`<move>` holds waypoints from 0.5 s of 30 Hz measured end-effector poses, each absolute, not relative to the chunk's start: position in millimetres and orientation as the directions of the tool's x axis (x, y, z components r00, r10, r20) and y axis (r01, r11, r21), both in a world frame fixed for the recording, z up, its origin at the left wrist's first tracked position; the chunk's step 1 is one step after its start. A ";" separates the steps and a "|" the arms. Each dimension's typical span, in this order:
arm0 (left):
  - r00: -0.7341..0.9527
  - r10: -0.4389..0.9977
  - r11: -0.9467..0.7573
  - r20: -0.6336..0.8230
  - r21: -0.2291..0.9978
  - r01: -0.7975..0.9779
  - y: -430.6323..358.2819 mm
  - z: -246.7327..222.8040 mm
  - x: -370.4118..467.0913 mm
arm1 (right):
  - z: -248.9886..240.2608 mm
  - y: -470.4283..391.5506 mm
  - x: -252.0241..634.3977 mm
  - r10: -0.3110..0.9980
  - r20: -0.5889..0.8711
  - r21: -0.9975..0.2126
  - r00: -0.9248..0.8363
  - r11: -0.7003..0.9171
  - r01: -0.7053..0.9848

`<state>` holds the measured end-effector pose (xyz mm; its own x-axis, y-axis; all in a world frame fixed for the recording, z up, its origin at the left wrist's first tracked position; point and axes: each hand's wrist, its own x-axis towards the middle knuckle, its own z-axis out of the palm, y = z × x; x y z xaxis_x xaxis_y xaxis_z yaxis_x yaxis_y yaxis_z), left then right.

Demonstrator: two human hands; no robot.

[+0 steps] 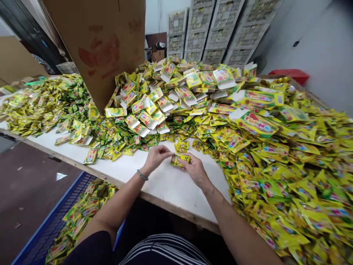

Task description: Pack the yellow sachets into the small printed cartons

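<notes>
Over the white tabletop (176, 184), my right hand (196, 170) grips a small yellow candy packet (180, 159) between thumb and fingers. My left hand (157, 158), with a green bangle (142, 175) on its wrist, is closed in a pinch at the packet's left end. Just beyond the held packet lies another small yellow packet (181, 146). Behind my hands is a heap of small yellow-green cartons (147, 119), several with open white flaps. To my right spreads a large pile of flat yellow pouches (286, 184).
A tall cardboard box (110, 44) stands on the table at the back left, beside more small packets (41, 106). Below the table's left edge is a blue crate (55, 217) holding filled packs. White crates (198, 33) are stacked behind, and a red object (291, 75) sits at the back right.
</notes>
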<state>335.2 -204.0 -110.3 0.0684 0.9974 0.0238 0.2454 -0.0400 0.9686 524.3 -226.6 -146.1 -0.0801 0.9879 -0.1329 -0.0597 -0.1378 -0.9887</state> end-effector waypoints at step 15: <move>0.244 0.962 -0.270 -0.123 -0.288 0.919 -78.3 -10.4 189.4 | -148.5 -217.7 537.2 0.993 -0.099 -0.990 0.066 -0.091 -0.105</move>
<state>189.4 -78.3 -10.4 0.2438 0.9621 -0.1226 0.9190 -0.2695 -0.2876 537.2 -217.7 -148.5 0.0663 0.9929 -0.0986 -0.1053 -0.0913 -0.9902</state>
